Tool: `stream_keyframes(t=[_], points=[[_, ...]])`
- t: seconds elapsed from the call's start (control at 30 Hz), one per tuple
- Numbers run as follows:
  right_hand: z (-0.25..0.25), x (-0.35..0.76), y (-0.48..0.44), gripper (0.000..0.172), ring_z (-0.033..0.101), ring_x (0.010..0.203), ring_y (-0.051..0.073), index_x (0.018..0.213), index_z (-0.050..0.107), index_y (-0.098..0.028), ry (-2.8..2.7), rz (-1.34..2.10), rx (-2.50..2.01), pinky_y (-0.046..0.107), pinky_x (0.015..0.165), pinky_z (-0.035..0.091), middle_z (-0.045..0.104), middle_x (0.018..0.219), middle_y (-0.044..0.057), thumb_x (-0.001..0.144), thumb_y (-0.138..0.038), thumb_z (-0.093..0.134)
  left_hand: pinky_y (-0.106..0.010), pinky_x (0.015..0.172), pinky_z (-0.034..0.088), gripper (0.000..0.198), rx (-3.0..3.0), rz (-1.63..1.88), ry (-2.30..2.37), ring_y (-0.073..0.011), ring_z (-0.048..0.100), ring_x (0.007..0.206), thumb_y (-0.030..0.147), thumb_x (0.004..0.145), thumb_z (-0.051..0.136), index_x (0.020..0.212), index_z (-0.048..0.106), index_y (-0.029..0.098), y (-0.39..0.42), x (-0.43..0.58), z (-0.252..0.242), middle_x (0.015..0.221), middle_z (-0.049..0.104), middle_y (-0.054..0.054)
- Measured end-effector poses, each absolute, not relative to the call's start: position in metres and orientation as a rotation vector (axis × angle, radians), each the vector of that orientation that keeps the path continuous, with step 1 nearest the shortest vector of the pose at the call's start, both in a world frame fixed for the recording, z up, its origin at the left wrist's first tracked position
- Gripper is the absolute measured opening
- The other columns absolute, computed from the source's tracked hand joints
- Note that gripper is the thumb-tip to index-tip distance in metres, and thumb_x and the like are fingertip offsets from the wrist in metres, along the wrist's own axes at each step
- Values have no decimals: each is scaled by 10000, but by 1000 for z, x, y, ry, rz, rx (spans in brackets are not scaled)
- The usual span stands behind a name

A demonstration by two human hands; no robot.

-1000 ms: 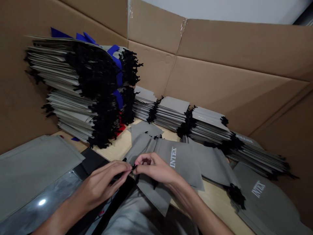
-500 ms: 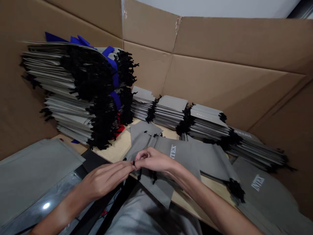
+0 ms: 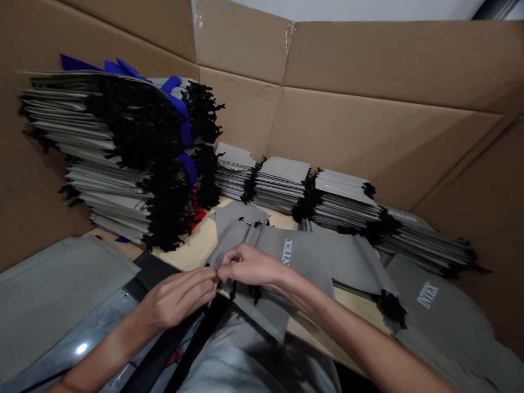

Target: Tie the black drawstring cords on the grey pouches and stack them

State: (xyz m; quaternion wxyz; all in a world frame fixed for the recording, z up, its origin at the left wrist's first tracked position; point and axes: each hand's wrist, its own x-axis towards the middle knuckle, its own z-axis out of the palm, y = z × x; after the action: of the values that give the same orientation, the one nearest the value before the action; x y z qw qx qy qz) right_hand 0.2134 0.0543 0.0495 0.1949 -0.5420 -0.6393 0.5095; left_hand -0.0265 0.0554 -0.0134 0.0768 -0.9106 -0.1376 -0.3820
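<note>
At the table's front edge my left hand and my right hand meet fingertip to fingertip. Both are closed in a pinch on the black drawstring of a grey drawstring bag; the bit between the fingertips is mostly hidden. Under my right hand lie grey bags, the upper one printed with white letters ending in "NTEX". A lower grey bag hangs over the edge towards my lap, with short black cord ends near it.
Tall stacks of grey bags with black cords and blue bands stand at left. Smaller stacks line the cardboard wall. More flat bags lie right and far left. The wooden tabletop shows between them.
The whole view has shifted slightly. My hands stay together at nearly the same spot, and the black cord between the fingertips is now less visible.
</note>
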Motion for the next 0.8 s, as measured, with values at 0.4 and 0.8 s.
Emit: stream_keyframes(t=[0.4,0.8], points=[[51,215,56,189,362,615,114,653,593,-221,-1873,1403,-1506,264,526,241,438,625,-70,774,-314,704,-260,939,708,341,-2742,-1241,-461,-202,891,965,-8,976,716,881,517,252,56,-18,-9,997,865,-50],[52,218,53,167,367,633,112,706,595,-216,-1930,1420,-1480,262,533,262,437,649,-78,812,-308,686,-261,820,733,394,-2755,-1232,-316,-231,896,945,-46,983,673,883,456,267,64,-13,-12,700,696,65]])
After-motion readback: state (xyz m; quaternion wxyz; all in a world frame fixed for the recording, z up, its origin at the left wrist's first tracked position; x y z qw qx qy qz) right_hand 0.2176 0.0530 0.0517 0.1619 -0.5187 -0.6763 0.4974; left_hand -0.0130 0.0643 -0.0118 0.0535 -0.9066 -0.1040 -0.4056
